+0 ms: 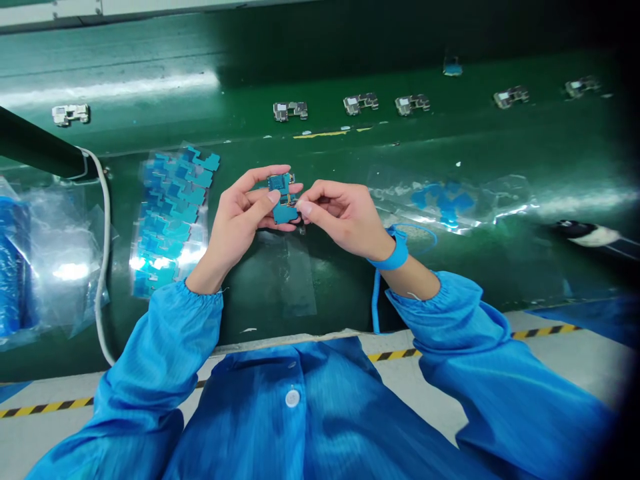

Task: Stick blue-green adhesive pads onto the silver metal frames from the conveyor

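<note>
A small circuit board (285, 212) with blue film on its face is held upright in my left hand (241, 208), thumb on the front and fingers behind. My right hand (340, 210) is closed in a pinch at the board's right edge; what lies between thumb and forefinger is too small to make out. Left of my hands lies a clear sheet (173, 213) bearing rows of blue cut-out film pieces. Under my hands a clear plastic strip (299, 287) rests on the green bench (250, 300).
Several circuit boards (290, 111) stand in a row along the back, one with blue film (453, 67). A grey cable (106, 253) and plastic bags (65, 260) are at left. Clear film with blue pieces (445, 200) lies right. A blue coiled cord (376, 300) hangs by my wristband (395, 250).
</note>
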A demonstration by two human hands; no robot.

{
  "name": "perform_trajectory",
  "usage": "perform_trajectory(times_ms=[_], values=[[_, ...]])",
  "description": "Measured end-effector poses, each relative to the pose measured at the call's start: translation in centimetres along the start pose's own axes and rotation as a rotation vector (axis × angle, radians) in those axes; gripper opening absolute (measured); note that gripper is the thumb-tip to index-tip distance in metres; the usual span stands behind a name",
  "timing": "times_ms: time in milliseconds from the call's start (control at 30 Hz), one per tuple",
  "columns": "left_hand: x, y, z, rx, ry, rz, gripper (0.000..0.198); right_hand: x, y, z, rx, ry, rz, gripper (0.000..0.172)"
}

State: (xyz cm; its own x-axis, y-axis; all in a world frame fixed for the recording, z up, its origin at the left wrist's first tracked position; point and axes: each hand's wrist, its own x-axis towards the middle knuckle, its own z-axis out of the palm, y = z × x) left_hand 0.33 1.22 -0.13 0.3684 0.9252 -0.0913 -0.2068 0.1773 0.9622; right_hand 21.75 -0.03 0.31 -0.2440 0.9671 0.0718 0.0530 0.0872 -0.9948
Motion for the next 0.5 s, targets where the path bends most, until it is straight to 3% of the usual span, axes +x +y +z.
perform_trajectory(times_ms=[200, 367, 500], values=[[-0.15, 0.13, -0.13, -0.010, -0.017, 0.019, 0.056, 0.03, -0.09, -0.29, -0.006, 0.016, -0.034, 0.045], [-0.20, 0.28, -0.39, -0.012, -0.029, 0.053, 0.066, 0.22, 0.28, -0.36, 0.006, 0.110, -0.067, 0.045], [-0.31, 0.25, -0.41, -0.014, -0.046, 0.075, 0.072, 0.15, 0.35, -0.15, 0.036, 0.048, -0.052, 0.044]])
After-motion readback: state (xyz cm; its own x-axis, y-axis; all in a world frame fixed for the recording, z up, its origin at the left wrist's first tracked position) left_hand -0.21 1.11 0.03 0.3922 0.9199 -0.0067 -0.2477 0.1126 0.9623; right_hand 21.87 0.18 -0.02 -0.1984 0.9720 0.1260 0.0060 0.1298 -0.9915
